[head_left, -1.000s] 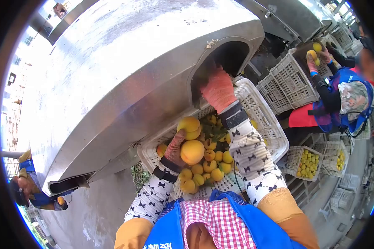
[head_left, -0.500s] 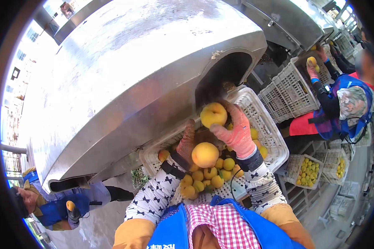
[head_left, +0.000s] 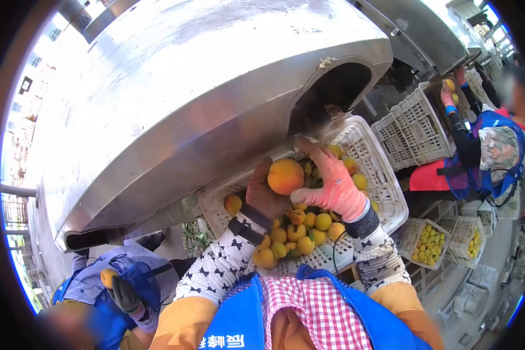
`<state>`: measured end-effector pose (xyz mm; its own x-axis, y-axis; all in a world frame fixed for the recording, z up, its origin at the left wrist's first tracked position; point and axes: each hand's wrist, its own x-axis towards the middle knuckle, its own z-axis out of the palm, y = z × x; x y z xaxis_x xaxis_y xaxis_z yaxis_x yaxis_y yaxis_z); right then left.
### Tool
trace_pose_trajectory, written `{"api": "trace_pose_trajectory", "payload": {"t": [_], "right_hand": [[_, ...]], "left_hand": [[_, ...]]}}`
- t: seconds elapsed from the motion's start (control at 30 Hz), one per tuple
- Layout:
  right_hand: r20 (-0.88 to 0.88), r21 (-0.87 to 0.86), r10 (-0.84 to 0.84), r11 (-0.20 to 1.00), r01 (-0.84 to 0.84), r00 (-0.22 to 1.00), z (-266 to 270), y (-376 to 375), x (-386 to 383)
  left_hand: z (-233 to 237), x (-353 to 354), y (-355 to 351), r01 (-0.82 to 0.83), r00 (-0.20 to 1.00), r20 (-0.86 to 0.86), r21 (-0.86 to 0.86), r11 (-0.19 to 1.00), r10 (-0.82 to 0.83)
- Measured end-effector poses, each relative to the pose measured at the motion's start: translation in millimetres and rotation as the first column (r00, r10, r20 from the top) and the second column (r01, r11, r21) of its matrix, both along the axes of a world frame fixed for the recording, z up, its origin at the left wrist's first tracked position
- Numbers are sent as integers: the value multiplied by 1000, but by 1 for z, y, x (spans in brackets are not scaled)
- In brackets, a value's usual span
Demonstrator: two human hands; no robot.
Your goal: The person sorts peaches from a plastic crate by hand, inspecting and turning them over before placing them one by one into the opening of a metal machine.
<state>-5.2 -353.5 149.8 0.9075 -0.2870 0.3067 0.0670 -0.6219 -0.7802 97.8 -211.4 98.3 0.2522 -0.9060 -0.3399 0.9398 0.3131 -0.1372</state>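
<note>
A large orange-red peach rests against my left hand, whose gloved fingers curl behind and beside it. Close on its right is my right hand in a pink glove, thumb and fingers spread with nothing between them. The right thumb tip lies near the peach; whether it touches cannot be made out. Below both hands, a white plastic crate holds several smaller yellow peaches. The crate stands under the dark opening of a metal machine.
The metal machine fills the upper left and centre. At the right, a co-worker holds fruit beside upright white crates. Peach-filled crates stand lower right. Another co-worker at lower left holds a peach.
The peach between the fingers of my right hand is gone from there, and that hand has opened. One large peach now sits higher against my left hand. The lower-left co-worker has leaned inward.
</note>
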Motion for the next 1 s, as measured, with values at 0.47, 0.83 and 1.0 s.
{"api": "trace_pose_trajectory", "payload": {"t": [0.47, 0.83, 1.0], "right_hand": [[313, -90, -412, 884, 458, 856, 2, -54, 90], [-883, -31, 72, 977, -210, 465, -157, 12, -41], [-989, -36, -14, 988, -151, 144, -181, 55, -22]], "left_hand": [[-208, -17, 42, 40, 30, 341, 939, 342, -940], [-164, -93, 54, -230, -901, -191, 971, 57, -390], [-141, -91, 70, -148, -903, -177, 984, -103, -391]]}}
